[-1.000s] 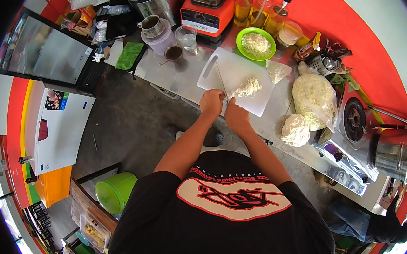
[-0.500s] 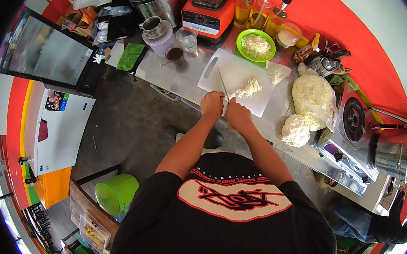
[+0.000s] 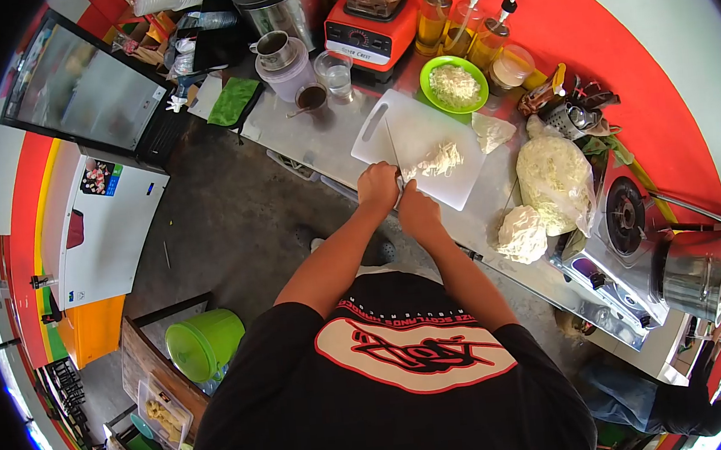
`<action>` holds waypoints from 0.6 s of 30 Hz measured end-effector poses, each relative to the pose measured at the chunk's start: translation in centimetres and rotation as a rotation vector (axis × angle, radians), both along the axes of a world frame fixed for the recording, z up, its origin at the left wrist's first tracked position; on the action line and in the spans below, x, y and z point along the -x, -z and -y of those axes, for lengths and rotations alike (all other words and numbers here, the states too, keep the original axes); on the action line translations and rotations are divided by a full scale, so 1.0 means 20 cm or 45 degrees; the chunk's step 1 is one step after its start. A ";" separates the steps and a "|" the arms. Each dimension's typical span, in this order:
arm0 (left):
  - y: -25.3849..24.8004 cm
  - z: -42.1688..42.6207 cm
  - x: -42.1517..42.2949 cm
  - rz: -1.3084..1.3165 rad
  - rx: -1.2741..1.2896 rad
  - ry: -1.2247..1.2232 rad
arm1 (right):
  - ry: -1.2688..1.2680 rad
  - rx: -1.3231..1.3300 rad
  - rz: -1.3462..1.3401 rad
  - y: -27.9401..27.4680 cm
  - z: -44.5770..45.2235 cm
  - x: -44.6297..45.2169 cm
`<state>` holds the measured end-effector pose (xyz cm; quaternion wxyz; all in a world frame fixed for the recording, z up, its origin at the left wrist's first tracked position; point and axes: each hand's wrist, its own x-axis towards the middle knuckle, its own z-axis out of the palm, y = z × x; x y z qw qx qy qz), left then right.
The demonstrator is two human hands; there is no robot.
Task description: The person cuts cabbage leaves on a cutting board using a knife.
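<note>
While both hands (image 3: 378, 187) (image 3: 419, 213) clench the knife (image 3: 393, 145) | its blade points across the cutting board (image 3: 422, 124)

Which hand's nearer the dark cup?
Left. The left hand is at the board's near edge, back and to the right of the dark cup; the right hand sits beside it, farther right and back.

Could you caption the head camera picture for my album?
Left hand and right hand meet at a knife beside pale shreds on a white board.
</note>
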<state>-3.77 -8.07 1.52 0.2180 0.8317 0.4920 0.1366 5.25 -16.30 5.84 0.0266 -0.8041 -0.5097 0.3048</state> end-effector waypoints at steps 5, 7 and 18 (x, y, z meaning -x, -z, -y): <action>-0.02 0.02 -0.01 0.025 -0.008 -0.039 | -0.008 -0.008 -0.023 -0.02 -0.01 -0.01; -0.01 0.01 -0.02 0.025 -0.021 -0.053 | -0.036 -0.008 -0.012 -0.02 -0.01 -0.03; -0.02 0.00 -0.01 0.059 0.112 -0.068 | -0.014 -0.012 0.002 0.07 0.03 -0.04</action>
